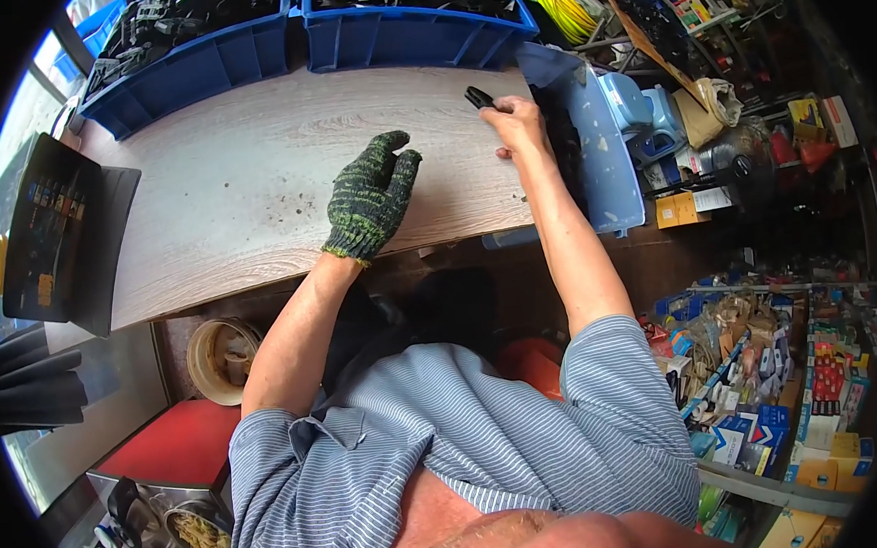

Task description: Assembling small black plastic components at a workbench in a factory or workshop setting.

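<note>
My left hand (372,193) wears a dark green knitted glove and hovers open over the middle of the pale wooden tabletop (245,185), holding nothing. My right hand (518,126) is bare and rests at the table's right side, its fingers pinching a small black plastic part (479,97). Just right of that hand lies a light blue tray (601,156) with dark parts in it, mostly hidden by my forearm.
Two blue bins (199,63) (406,33) of black parts line the table's far edge. A dark tablet-like board (44,230) lies at the left end. Shelves of boxed goods (782,395) crowd the right; a red stool (175,447) stands below left.
</note>
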### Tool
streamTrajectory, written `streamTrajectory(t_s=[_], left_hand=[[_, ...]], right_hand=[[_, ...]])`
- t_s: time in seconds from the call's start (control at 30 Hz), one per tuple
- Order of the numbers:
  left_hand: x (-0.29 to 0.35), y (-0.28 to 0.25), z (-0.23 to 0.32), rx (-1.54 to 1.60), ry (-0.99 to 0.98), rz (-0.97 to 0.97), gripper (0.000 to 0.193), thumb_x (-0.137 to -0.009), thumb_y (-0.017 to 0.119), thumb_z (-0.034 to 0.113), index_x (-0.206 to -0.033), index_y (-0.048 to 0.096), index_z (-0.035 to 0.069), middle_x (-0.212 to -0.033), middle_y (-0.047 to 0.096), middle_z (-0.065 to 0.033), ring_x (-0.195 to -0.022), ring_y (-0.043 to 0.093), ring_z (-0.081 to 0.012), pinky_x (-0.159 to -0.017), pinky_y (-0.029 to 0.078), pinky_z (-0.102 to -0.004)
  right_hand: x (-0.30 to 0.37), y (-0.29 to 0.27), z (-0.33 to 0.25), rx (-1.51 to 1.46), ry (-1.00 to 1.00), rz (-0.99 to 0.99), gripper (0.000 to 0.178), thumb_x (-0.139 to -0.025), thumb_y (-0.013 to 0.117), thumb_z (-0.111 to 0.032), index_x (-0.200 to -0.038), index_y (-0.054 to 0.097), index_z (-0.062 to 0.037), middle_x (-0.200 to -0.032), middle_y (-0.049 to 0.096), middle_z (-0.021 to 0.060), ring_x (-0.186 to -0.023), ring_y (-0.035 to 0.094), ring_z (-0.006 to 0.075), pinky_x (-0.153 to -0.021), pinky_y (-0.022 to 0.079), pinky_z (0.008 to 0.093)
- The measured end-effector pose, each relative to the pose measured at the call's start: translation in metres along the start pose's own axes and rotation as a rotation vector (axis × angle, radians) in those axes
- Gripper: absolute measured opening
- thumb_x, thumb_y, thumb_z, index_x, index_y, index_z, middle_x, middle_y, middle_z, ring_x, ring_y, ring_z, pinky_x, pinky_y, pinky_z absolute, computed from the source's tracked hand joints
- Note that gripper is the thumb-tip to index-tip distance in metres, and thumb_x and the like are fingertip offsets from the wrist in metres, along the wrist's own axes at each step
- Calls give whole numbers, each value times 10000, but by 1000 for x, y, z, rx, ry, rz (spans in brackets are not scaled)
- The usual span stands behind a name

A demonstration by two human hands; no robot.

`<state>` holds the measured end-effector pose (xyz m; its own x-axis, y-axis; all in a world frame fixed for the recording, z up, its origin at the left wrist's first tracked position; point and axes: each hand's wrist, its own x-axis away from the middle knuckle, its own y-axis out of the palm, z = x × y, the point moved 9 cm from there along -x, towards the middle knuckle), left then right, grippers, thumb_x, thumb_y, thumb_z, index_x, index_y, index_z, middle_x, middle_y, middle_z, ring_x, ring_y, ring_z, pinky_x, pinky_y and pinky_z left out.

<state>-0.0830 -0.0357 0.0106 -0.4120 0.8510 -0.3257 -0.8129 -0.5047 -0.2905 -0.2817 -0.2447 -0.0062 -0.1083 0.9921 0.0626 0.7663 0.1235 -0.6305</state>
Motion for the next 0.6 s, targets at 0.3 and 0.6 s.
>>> streamTrajectory(t_s=[0.3,0.6], left_hand=[[0,8,-6,34,-104,-85,313,-971,634,192,-1244,628,39,-1123,707,-154,-1037,676,-237,-917,502,-344],[-1,10,-3,-9,-99,-92,304,-976,632,202,-1234,639,42,-1161,691,-157,-1070,645,-233,-934,481,-341]], right_hand=[[6,-12,40,-417,266,44,302,-827,760,-241,-974,671,7,-625,501,30,-421,453,128,-432,536,336],[40,-136,120,-921,407,615,389,-861,738,-283,-720,461,-49,-512,357,55,-496,504,243,-619,600,607]])
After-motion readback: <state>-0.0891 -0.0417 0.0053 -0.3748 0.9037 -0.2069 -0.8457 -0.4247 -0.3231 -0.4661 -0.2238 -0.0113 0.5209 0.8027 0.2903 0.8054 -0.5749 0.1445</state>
